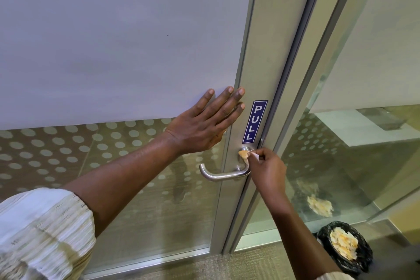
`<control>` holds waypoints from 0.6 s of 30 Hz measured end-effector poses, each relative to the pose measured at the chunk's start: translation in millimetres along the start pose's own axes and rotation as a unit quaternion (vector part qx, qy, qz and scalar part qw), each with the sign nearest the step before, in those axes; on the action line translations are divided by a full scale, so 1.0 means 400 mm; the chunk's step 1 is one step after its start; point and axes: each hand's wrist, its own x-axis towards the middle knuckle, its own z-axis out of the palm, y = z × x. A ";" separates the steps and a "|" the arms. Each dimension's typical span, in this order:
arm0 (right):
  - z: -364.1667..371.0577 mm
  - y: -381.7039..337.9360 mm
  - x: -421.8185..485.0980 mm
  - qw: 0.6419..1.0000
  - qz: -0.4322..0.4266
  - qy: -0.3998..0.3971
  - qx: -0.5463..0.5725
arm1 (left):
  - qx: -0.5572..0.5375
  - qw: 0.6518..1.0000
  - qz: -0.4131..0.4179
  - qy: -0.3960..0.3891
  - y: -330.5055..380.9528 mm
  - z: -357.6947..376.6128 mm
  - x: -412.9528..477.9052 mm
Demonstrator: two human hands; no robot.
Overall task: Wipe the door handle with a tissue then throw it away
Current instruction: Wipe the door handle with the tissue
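Observation:
A silver lever door handle (pixel 221 175) juts left from the metal frame of a glass door, below a blue PULL sign (pixel 254 121). My right hand (pixel 267 169) pinches a small crumpled tissue (pixel 244 155) and presses it on the round lock cylinder just above the handle's base. My left hand (pixel 204 125) lies flat with fingers spread against the frosted glass and the frame's edge, above and left of the handle, holding nothing.
A bin with a black liner (pixel 363 259) stands on the floor at the lower right, holding crumpled tissues (pixel 344 243). Its reflection shows in the fixed glass panel (pixel 352 154) right of the door. Carpet runs along the door's base.

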 end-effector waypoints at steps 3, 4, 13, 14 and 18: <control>0.000 0.032 0.001 0.986 0.123 -0.045 0.102 | -0.002 1.000 0.001 -0.003 -0.002 -0.002 -0.003; 0.006 0.040 -0.010 0.964 0.177 -0.072 0.187 | -0.002 1.000 0.001 -0.002 -0.002 -0.002 -0.002; 0.047 0.059 -0.062 0.676 0.345 -0.121 0.639 | 0.007 1.000 -0.003 0.002 -0.001 -0.003 -0.001; 0.045 0.058 -0.059 0.667 0.342 -0.115 0.652 | 0.008 1.000 -0.003 0.002 -0.001 -0.003 0.000; 0.038 0.055 -0.070 0.660 0.338 -0.119 0.660 | 0.010 1.000 -0.001 0.002 -0.003 -0.006 0.000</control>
